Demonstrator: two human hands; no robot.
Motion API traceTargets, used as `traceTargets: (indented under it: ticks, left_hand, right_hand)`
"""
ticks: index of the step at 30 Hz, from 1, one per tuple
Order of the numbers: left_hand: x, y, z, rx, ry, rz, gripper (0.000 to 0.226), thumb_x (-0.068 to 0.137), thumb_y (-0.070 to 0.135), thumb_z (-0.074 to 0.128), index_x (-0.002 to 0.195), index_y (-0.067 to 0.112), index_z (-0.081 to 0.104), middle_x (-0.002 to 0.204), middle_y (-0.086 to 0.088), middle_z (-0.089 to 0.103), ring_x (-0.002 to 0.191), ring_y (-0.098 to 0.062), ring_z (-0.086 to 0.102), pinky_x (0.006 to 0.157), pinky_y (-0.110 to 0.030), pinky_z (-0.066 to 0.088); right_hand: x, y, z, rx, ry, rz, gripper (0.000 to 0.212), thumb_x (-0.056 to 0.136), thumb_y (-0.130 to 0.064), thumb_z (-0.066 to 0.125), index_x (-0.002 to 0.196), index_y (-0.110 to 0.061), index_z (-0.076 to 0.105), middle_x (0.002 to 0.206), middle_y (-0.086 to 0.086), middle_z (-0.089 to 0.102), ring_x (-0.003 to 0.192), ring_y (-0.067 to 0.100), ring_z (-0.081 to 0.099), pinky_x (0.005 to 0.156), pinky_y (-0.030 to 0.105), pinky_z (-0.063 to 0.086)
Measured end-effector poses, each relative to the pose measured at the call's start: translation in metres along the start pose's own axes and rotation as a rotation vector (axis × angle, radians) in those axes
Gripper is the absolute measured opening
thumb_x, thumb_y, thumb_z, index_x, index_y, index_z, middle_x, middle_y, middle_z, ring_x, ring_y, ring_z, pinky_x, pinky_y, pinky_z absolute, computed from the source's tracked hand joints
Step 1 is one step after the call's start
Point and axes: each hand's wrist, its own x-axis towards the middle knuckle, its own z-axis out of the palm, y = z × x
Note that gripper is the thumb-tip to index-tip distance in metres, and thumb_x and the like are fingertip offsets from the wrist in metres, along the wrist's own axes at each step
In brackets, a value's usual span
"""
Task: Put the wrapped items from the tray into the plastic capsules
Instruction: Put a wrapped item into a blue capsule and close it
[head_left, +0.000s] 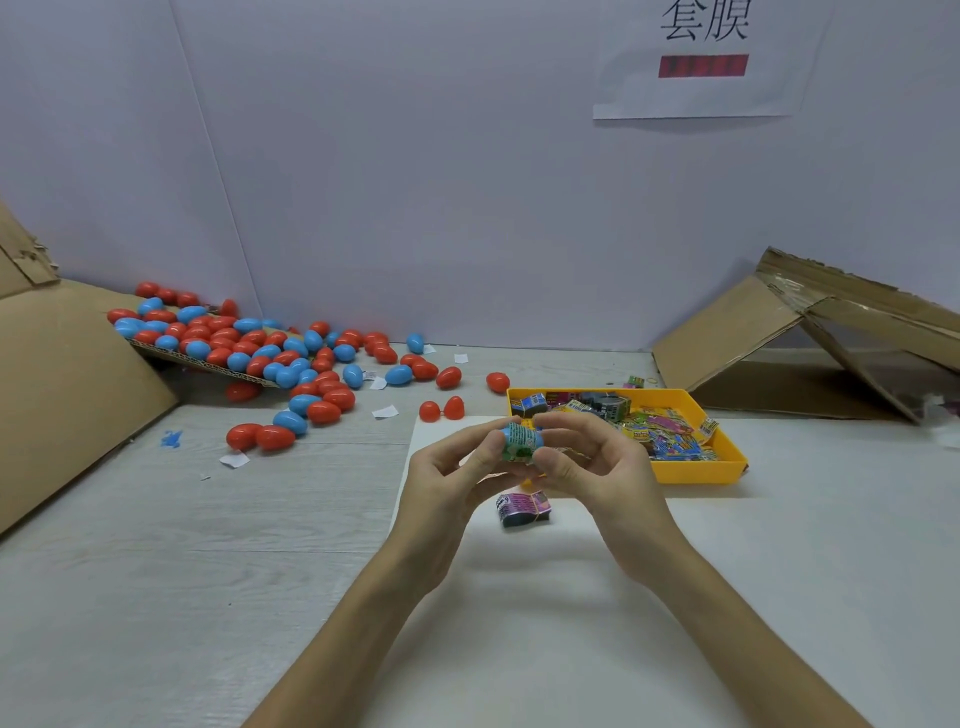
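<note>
In the head view, a blue capsule with a printed wrapped item showing at its middle is pinched between the curled fingers of the left hand and the right hand. It is held above the counter, just left of the yellow tray. Its long axis lies across, hand to hand, so an inward push from both sides is judged to be needed.

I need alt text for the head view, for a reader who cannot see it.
The left hand and right hand together hold a blue capsule and a green wrapped item. Behind them stands a yellow tray of wrapped items; red and blue capsules lie heaped to the left.
</note>
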Motion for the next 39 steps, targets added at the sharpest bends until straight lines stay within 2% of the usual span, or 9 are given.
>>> traceTargets:
  ticks: [7,11,20,26,31,36,39]
  left_hand:
    - [-0.0008,0.0009,0.0008,-0.026,-0.023,-0.029,0.024,0.084,0.033,0.065,0.101,0.024,0.080,0.108,-0.010,0.075,0.101,-0.025,0.072,0.078,-0.024,0.057]
    - [-0.0007,0.0003,0.0010,-0.026,-0.004,-0.024,0.025,0.082,0.033,0.067,0.101,0.023,0.079,0.108,-0.010,0.075,0.101,-0.026,0.072,0.078,-0.024,0.057]
    - [-0.0026,0.0010,0.0034,-0.041,-0.036,-0.048,0.025,0.083,0.034,0.065,0.100,0.023,0.080,0.108,-0.010,0.074,0.101,-0.025,0.072,0.078,-0.024,0.057]
    - [-0.0021,0.0007,0.0030,-0.058,-0.003,-0.066,0.023,0.082,0.033,0.065,0.099,0.026,0.080,0.107,-0.008,0.075,0.099,-0.025,0.072,0.076,-0.023,0.057]
    - [-0.0016,-0.0003,0.0030,-0.044,0.008,-0.035,0.025,0.079,0.034,0.069,0.099,0.023,0.080,0.104,-0.009,0.075,0.096,-0.024,0.073,0.075,-0.024,0.057]
    - [-0.0001,-0.0024,0.0023,0.013,0.038,-0.024,0.025,0.076,0.034,0.071,0.096,0.022,0.080,0.102,-0.009,0.075,0.095,-0.026,0.073,0.074,-0.025,0.058]
    - [-0.0002,-0.0029,0.0029,0.023,0.043,-0.024,0.023,0.074,0.033,0.072,0.093,0.022,0.080,0.100,-0.009,0.075,0.094,-0.026,0.073,0.073,-0.025,0.058]
  right_hand:
    - [-0.0013,-0.0009,-0.0003,-0.039,-0.003,-0.053,0.027,0.074,-0.023,0.076,0.100,-0.018,0.072,0.092,-0.001,0.076,0.083,0.019,0.073,0.067,0.023,0.057]
    - [-0.0012,-0.0008,-0.0011,-0.081,-0.011,-0.047,0.032,0.073,-0.026,0.077,0.103,-0.017,0.070,0.095,-0.001,0.075,0.087,0.019,0.073,0.068,0.026,0.059]
    - [-0.0016,-0.0004,-0.0033,-0.038,0.004,-0.043,0.023,0.071,-0.022,0.076,0.092,-0.014,0.073,0.090,-0.005,0.076,0.086,0.013,0.073,0.066,0.018,0.056]
    - [-0.0011,0.0013,-0.0048,-0.018,-0.006,-0.035,0.025,0.074,-0.023,0.075,0.097,-0.014,0.073,0.094,0.002,0.076,0.088,0.020,0.073,0.070,0.023,0.058]
    - [-0.0005,0.0005,-0.0026,-0.054,-0.015,-0.020,0.036,0.074,-0.029,0.075,0.110,-0.023,0.071,0.102,-0.005,0.073,0.092,0.019,0.073,0.071,0.025,0.058]
    - [-0.0017,-0.0010,-0.0028,-0.056,-0.023,-0.013,0.030,0.072,-0.029,0.076,0.102,-0.023,0.073,0.098,-0.001,0.075,0.087,0.022,0.074,0.070,0.027,0.059]
    - [-0.0016,-0.0006,-0.0024,-0.083,-0.040,-0.016,0.034,0.073,-0.029,0.076,0.106,-0.022,0.072,0.102,-0.001,0.074,0.091,0.021,0.073,0.070,0.028,0.059]
